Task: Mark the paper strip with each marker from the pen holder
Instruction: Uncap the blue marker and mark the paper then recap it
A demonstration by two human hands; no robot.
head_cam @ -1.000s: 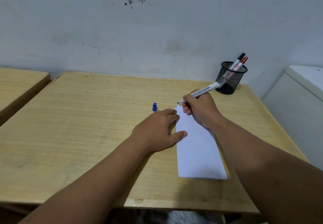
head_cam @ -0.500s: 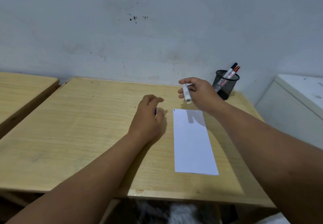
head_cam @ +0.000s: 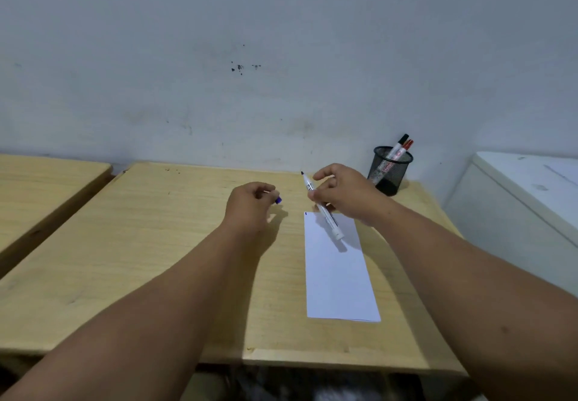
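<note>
The right hand is hovering above the far end of the paper strip, its fingers pinching an uncapped white marker at mid-barrel, the other fingers spread loosely. The marker is slanting, dark tip pointing toward the desk's far edge and blunt rear end hanging over the strip (its shadow is falling on the paper just below). The left hand is lifted just off the desk to the left of the strip, fingers curled in and gripping a small blue cap, which is peeking out past the fingertips.

The paper strip is lying flat, long side running from the desk's near edge toward the far edge, right of the middle, with a tiny dark mark at its far left corner. The black mesh pen holder is standing at the desk's far right corner, well apart from the strip, holding a black-capped marker and a red-capped marker leaning to the right.
</note>
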